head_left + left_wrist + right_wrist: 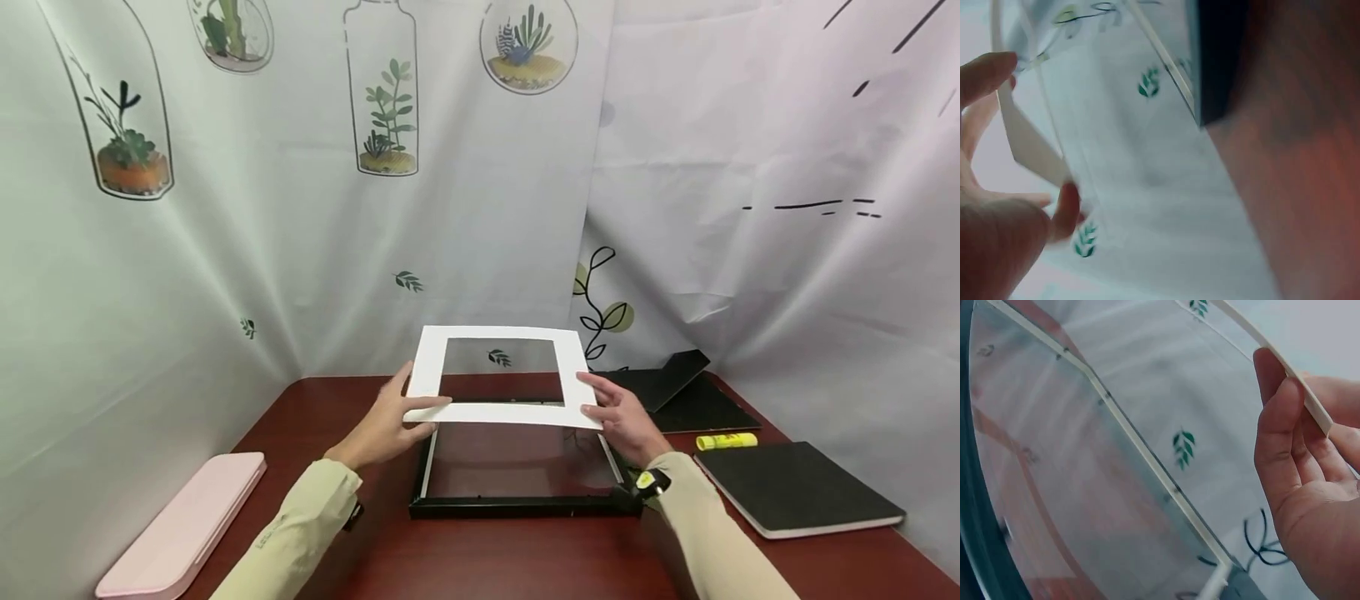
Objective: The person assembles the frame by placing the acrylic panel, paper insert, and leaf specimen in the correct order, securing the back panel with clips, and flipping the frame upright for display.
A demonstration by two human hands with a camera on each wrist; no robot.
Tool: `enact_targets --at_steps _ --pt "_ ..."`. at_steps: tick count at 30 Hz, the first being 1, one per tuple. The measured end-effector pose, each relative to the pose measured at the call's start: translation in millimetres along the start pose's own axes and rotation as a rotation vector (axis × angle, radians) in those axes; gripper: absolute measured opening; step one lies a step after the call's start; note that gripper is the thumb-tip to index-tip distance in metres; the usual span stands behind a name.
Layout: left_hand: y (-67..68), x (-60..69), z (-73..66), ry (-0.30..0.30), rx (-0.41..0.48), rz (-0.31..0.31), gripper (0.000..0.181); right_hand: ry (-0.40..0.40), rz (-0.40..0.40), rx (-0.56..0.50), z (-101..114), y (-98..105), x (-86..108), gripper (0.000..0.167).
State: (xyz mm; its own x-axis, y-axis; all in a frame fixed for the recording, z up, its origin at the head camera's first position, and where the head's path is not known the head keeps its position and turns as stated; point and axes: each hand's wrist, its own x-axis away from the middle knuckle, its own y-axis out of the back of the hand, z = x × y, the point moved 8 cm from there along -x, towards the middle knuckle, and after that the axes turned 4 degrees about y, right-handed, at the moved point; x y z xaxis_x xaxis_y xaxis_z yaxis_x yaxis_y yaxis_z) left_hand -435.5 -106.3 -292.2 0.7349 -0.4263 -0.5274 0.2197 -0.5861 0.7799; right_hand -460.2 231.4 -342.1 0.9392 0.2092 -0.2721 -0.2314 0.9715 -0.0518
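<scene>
A white rectangular mat board with a window cut in it is held up by both hands, tilted and slightly bowed. My left hand grips its left edge near the lower corner, fingers on both faces. The right hand pinches the lower right corner; in the right wrist view that hand has thumb and fingers on the board's edge. Below the board a black frame lies on the table, a clear reflective pane inside it. In the left wrist view the frame's dark corner appears beside the board.
A pink case lies at the left of the dark red table. On the right are a black backing board with a stand flap, a yellow glue stick and a black notebook. A printed white curtain hangs behind.
</scene>
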Motion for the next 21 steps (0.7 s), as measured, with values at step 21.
enact_targets --at_steps 21 --pt "-48.9 40.5 20.2 0.247 0.445 0.394 0.036 -0.223 0.129 0.299 -29 31 49.3 0.069"
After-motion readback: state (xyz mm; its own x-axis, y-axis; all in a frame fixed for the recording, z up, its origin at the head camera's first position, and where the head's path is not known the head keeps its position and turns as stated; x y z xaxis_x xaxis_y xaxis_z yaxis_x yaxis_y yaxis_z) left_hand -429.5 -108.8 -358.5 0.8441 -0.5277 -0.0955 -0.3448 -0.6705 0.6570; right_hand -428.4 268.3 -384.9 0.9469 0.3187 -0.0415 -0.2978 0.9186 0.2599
